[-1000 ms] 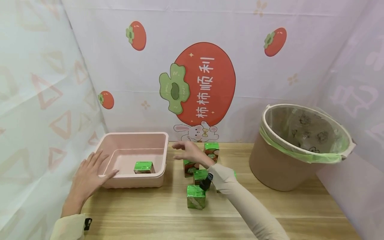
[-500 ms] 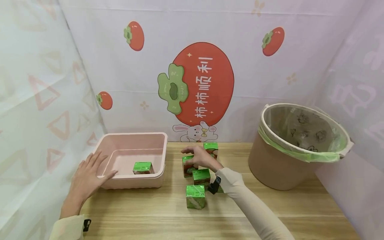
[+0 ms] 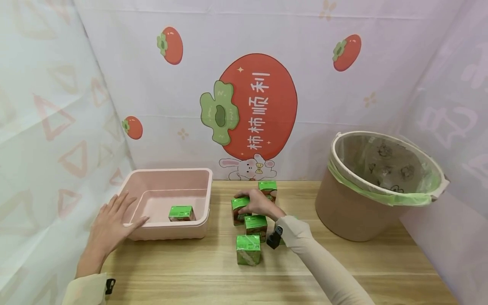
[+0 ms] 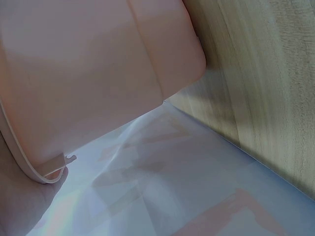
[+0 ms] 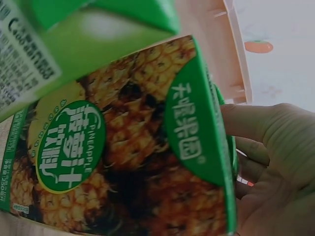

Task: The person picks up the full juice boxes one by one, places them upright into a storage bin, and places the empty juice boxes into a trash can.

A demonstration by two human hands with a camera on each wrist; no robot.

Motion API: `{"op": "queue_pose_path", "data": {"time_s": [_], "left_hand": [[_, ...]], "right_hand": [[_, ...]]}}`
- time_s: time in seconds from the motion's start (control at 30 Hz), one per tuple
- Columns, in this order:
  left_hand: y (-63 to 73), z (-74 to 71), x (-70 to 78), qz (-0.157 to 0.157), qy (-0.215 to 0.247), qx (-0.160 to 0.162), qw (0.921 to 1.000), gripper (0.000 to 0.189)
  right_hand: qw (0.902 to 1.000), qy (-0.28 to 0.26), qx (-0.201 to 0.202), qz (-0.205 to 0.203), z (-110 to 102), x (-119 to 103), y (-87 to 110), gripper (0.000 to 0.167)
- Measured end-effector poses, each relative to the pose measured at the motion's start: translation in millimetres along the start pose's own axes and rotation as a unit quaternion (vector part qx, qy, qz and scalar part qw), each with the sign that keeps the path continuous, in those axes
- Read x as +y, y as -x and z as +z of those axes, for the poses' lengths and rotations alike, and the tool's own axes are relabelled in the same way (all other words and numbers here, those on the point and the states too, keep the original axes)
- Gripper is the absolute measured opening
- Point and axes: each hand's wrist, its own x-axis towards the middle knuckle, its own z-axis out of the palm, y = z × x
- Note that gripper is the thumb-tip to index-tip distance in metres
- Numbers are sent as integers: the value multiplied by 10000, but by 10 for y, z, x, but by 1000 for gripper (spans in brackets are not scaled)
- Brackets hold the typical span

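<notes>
My right hand [image 3: 261, 203] reaches down over a juice carton [image 3: 238, 217], gripping it between thumb and fingers near its green top. Up close in the right wrist view, a pineapple juice carton [image 5: 123, 142] hides most of the gripped carton; the right hand [image 5: 280, 157] shows behind it. My left hand [image 3: 110, 228] rests on the left rim of a pink plastic basin [image 3: 167, 231], its fingers spread and the thumb along the front corner. One juice carton [image 3: 181, 213] lies inside the basin. In the left wrist view, part of the left hand [image 4: 24, 201] touches the rim.
Beside the right hand stand more juice cartons [image 3: 248, 250], one [image 3: 268, 186] at the back wall, another partly hidden behind the right wrist. A bucket [image 3: 354, 212] with a green bag liner stands at the right. Printed cloth walls [image 3: 324, 106] enclose the wooden table [image 3: 213, 275].
My right hand has moved right, away from the basin's side, and come down onto a carton, which its fingers now grip. The left hand stays on the basin.
</notes>
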Motion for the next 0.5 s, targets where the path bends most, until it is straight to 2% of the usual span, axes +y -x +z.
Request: {"op": "queue_pose_path", "data": {"time_s": [0.27, 0.5], "left_hand": [[-2, 3, -18, 35, -35, 0, 10000, 79], [0, 2, -10, 44, -64, -5, 10000, 80]], "right_hand": [[9995, 97, 102, 276, 27, 18, -4, 44], [9997, 224, 63, -93, 0, 62, -12, 43]]}}
